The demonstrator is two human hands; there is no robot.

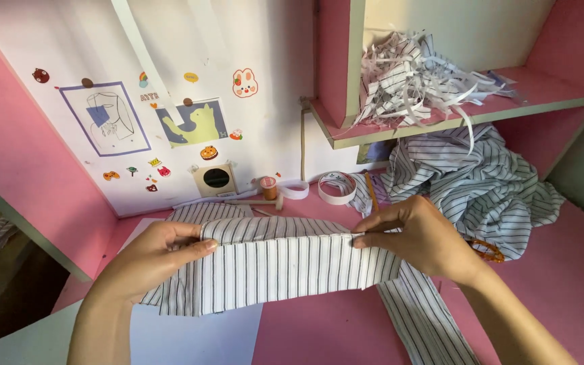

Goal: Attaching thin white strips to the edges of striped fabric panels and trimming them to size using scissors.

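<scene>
Pinching a folded striped cloth panel (285, 260) at both ends above the pink worktop (332, 331).
Left hand (153, 260) and right hand (417, 236) fingers close tight on its soft upper fold; white paper (190, 334) lies underneath, rumpled striped fabric (474, 179) heaps behind, and curled shreds (414, 78) fill the shelf.

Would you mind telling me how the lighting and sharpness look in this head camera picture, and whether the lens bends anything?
Head view: soft, even daylight, no glare; both hands, left and right, and the folded black-and-white striped cloth piece they pinch are sharp; faint shadow under the pink shelf; wide lens bows the pink side wall and the frame edges.
</scene>
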